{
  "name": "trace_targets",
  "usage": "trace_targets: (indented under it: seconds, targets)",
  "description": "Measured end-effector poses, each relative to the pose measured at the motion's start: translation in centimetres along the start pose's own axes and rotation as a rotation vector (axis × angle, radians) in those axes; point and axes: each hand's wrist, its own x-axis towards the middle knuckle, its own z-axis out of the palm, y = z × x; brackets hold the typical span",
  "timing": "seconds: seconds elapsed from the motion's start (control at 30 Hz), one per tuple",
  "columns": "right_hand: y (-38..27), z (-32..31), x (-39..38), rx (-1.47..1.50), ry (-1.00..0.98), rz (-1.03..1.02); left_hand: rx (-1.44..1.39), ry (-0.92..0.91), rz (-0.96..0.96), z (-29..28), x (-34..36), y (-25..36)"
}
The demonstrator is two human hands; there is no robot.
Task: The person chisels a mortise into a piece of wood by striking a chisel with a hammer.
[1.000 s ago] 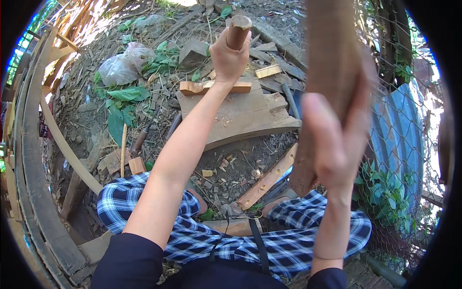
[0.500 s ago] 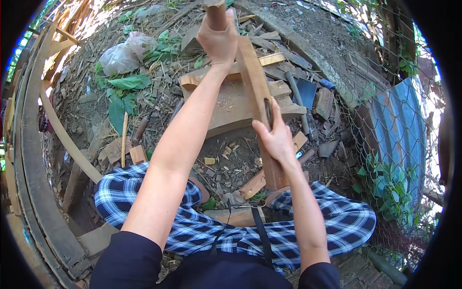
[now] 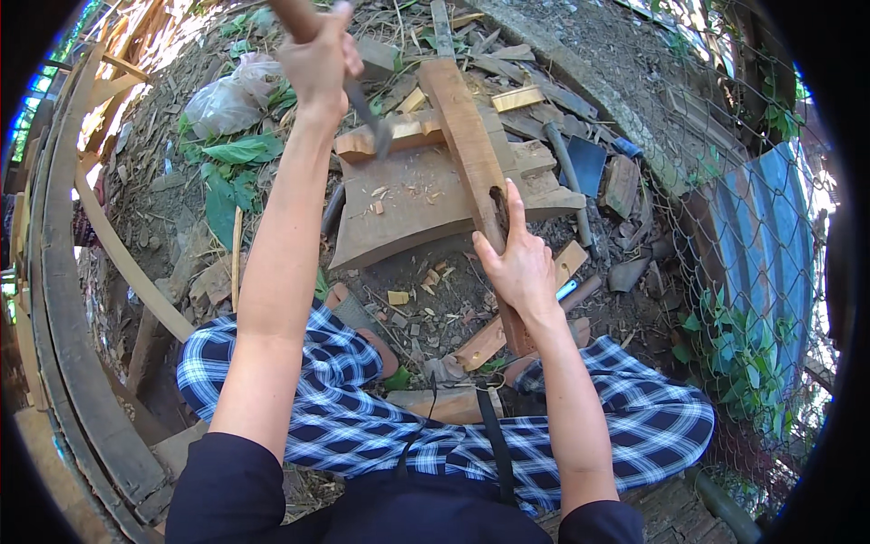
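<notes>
My left hand (image 3: 317, 68) is raised at the upper left, closed round the thick wooden handle (image 3: 297, 16) of a tool. A grey metal part (image 3: 370, 118) slants down from that fist, smeared by motion, so its kind is unclear. My right hand (image 3: 524, 267) grips a long wooden beam (image 3: 464, 127), thumb on its left side and forefinger pointing up along it beside a dark slot (image 3: 498, 195). The beam leans across a broad curved wooden block (image 3: 399, 213) strewn with chips. Its near end sits between my crossed legs.
Wood scraps, chips and a drilled wood piece (image 3: 480, 346) lie on the dirt. A pipe (image 3: 566, 163) and blue sheet (image 3: 584, 165) are right of the block. Long planks (image 3: 72, 326) curve along the left; a chain-link fence (image 3: 725, 208) stands right. A plastic bag (image 3: 227, 104) lies far left.
My left hand has swung left with the tool, bringing its metal part into view. The beam's far end has shifted slightly left, and my right hand stays on it.
</notes>
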Motion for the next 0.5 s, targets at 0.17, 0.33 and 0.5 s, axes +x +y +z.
trace_targets:
  seconds: [0.17,0.33,0.5]
  targets:
    - [0.1,0.3,0.1,0.029,-0.044,0.025,0.747,-0.376,-0.075,-2.5,-3.1,-2.9]
    - [-0.3,-2.9,-0.4,0.412,0.098,-0.207,0.74,-0.277,-0.24,-5.8,-5.2,-6.8]
    - [-9.8,-8.8,-0.7,0.44,0.148,-0.686,0.499,-0.197,-0.137,-7.6,-3.5,-4.8]
